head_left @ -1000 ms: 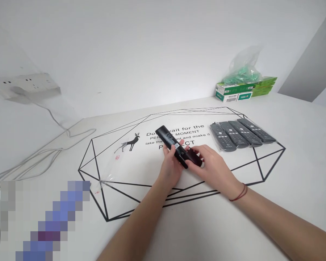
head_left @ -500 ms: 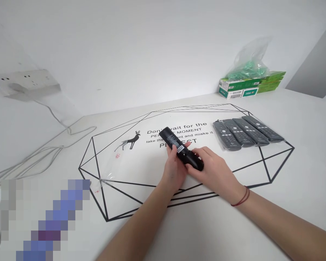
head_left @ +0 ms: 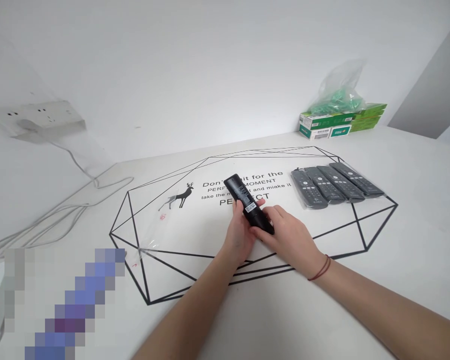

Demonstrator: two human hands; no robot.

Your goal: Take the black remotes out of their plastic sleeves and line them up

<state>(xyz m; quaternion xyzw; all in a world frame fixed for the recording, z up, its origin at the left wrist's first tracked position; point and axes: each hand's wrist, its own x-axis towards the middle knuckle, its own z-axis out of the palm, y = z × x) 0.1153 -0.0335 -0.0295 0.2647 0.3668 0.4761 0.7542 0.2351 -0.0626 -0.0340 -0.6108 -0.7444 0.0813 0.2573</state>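
A black remote control [head_left: 243,196] is held above the white tabletop, its labelled back facing up and its lower end slanting toward the right. My left hand [head_left: 240,232] is closed around its middle, thumb along the left edge near the barcode sticker. The fingers and thumb of my right hand [head_left: 287,232] grip the lower end, over the battery cover [head_left: 261,221]. That cover now looks flush with the body. To the right, several remote controls [head_left: 309,189] in clear plastic sleeves lie side by side, buttons up.
An opened clear plastic sleeve [head_left: 150,245] lies at the left. Green and white boxes [head_left: 324,125] with a plastic bag [head_left: 339,95] on top stand at the back right. Grey cables [head_left: 71,200] run from the wall socket [head_left: 47,119]; a blurred-out patch covers the lower left.
The battery cover, earlier sticking out past the lower end with a gap, has slid up against the remote control's body. My right hand moved slightly up and left with it.
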